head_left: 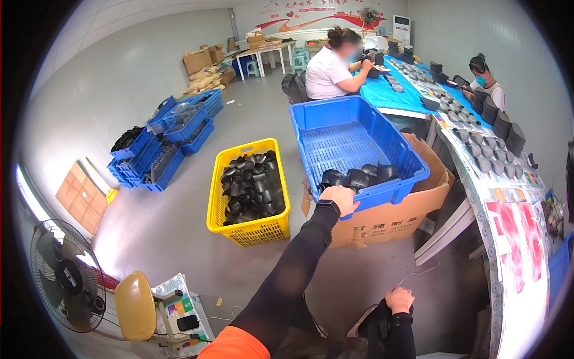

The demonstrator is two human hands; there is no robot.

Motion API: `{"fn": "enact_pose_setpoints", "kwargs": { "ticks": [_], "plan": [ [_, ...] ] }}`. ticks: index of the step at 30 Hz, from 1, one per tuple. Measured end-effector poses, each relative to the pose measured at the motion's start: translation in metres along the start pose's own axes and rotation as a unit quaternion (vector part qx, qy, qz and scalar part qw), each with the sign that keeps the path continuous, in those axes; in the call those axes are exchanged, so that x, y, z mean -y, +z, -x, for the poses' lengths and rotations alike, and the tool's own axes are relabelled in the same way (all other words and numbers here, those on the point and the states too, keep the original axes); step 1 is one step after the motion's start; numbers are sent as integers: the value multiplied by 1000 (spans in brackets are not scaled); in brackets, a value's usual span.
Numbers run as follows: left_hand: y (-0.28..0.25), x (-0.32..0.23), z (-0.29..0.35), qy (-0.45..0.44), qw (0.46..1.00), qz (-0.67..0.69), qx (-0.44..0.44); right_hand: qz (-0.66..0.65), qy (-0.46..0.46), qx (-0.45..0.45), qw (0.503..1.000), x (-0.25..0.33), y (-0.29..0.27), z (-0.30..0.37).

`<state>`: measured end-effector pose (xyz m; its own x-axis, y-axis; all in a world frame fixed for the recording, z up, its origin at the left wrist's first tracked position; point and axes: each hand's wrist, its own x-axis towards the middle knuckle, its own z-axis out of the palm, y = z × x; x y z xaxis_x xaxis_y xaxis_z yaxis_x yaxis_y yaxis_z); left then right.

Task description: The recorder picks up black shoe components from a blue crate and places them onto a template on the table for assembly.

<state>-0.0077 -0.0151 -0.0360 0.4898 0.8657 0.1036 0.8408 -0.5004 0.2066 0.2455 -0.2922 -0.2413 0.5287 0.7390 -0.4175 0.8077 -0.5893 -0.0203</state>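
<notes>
My left hand grips the near rim of a blue plastic crate, its fingers wrapped over the edge. The crate rests tilted on a cardboard box. A few black curved pieces lie in its near end, and the rest of its slatted bottom is bare. Low in the view, near my legs, my right hand is closed, with curled fingers. Something dark shows beside it, but I cannot make out whether the hand holds it.
A yellow crate full of black curved pieces stands left of the box. Stacked blue crates are farther left. A fan and chair stand lower left. Two people work at the long table with rows of grey pieces.
</notes>
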Motion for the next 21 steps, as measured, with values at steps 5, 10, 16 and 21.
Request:
{"fn": "enact_pose_setpoints", "kwargs": {
  "ticks": [5, 10, 16, 21],
  "plan": [
    [6, 3, -2, 6, 1000, 4, -17, -7, 2, 3, 1000, -1, -1, 0],
    [3, 2, 0, 4, 1000, -5, -9, -15, 0, 13, 1000, 3, -9, 8],
    [3, 0, 1, 7, 1000, -10, -11, -12, 2, 7, 1000, 1, -4, 4],
    [1, 1, 1, 8, 1000, -8, -16, -8, 1, -6, 1000, 1, 0, 2]
  ]
}}
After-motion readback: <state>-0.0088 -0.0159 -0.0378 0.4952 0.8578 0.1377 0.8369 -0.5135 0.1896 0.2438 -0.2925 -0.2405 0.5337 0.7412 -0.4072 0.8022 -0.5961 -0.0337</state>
